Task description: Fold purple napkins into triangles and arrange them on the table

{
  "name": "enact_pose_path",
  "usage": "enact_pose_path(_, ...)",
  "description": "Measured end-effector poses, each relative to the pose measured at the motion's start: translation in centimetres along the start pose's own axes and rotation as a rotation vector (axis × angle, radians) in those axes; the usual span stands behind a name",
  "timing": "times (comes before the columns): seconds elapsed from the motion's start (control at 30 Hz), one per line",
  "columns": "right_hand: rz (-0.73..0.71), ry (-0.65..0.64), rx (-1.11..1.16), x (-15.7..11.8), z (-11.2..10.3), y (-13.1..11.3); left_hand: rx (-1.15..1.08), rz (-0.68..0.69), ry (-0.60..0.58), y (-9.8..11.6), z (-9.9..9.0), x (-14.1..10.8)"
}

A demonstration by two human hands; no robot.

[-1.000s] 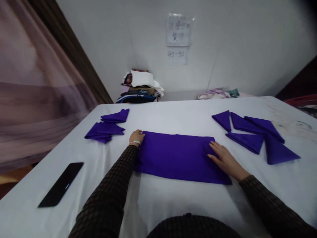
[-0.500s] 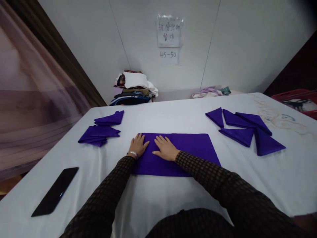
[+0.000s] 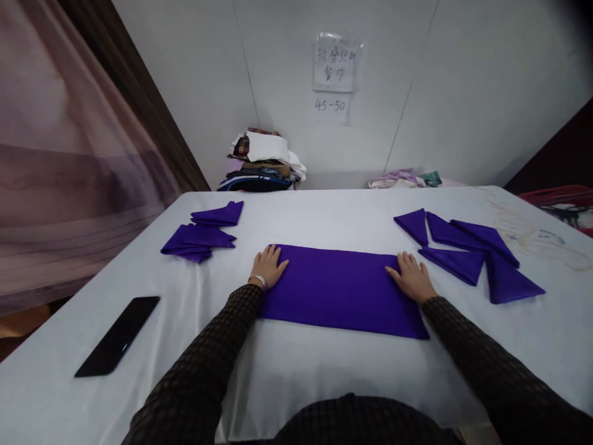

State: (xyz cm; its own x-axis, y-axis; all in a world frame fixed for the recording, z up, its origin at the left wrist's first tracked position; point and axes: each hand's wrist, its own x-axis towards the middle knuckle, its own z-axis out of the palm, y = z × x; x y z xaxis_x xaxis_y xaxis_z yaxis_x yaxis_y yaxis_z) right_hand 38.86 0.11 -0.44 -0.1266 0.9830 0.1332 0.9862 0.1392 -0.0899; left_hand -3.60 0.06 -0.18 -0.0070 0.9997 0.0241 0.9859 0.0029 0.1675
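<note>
A purple cloth napkin (image 3: 340, 290), folded into a wide rectangle, lies flat on the white-covered table in front of me. My left hand (image 3: 269, 266) rests flat on its upper left corner with the fingers spread; a silver bracelet is on that wrist. At the upper right corner, my right hand (image 3: 412, 277) lies flat with its fingers apart, touching the cloth's right edge. Neither hand grips anything.
Several purple napkins folded into triangles (image 3: 456, 233) lie at the right. More folded purple napkins (image 3: 199, 241) lie at the left, above a black phone-like slab (image 3: 118, 337). Clothes (image 3: 264, 162) are piled against the wall behind the white tablecloth (image 3: 319, 217).
My right hand has slid from the left middle of the napkin to its upper right corner. My left hand stays at the upper left corner. The view has turned slightly.
</note>
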Motion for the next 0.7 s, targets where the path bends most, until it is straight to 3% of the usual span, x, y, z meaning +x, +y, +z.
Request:
enact_pose_path(0.2,-0.394,-0.036,0.126,-4.8,0.1,-4.9,-0.061,-0.017,-0.053,-0.1,-0.7,0.3)
enact_pose_path(0.37,-0.291,-0.027,0.112,-6.0,0.3,-3.9,-0.064,-0.010,-0.063,0.5,-2.2,-0.5)
enact_pose_path(0.5,-0.344,-0.001,0.138,-7.8,-1.1,-4.3,-0.071,0.182,-0.055,3.0,-2.5,-4.5)
enact_pose_path(0.6,-0.448,-0.054,0.169,-9.6,-1.7,-7.4,-0.085,0.377,-0.091,5.7,-1.6,-8.6)
enact_pose_path(0.7,-0.561,-0.121,0.207,-10.5,-1.4,-10.7,-0.099,0.442,-0.101,7.6,-0.5,-11.4)
